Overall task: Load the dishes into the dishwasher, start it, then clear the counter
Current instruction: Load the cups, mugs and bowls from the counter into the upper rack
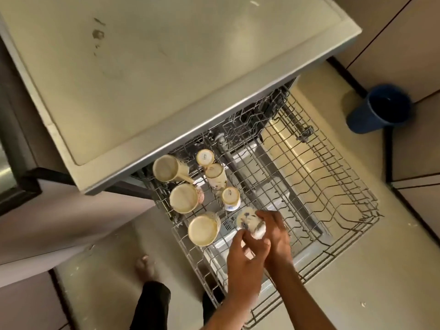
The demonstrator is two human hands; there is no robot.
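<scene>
Six cups sit upside down in the pulled-out upper rack (pixel 309 186) of the dishwasher (pixel 142 91), all toward its nine o'clock side, and a seventh is in our hands. We count three wide ones, at (pixel 166 168), (pixel 184 198) and (pixel 203 229), and three narrower ones, at (pixel 205 157), (pixel 215 175) and (pixel 230 197). Two of the narrow ones show printed lettering on their bases, too small for us to read.

Our left hand (pixel 245 256) and our right hand (pixel 277 234) both curl around the seventh cup (pixel 250 222), a pale one with dark blotches, held over the rack just at four o'clock of the nearest narrow cup. Our fingers cover most of its lower half, and the cup is blurred, so we cannot tell its pattern.

One blue bucket (pixel 381 108) stands on the floor at two o'clock, well apart from the rack. One bare foot (pixel 145 267) shows at seven o'clock. Both our forearms are cut off by the bottom edge. Below the rack a lower level shows through the wires, hard to make out.
</scene>
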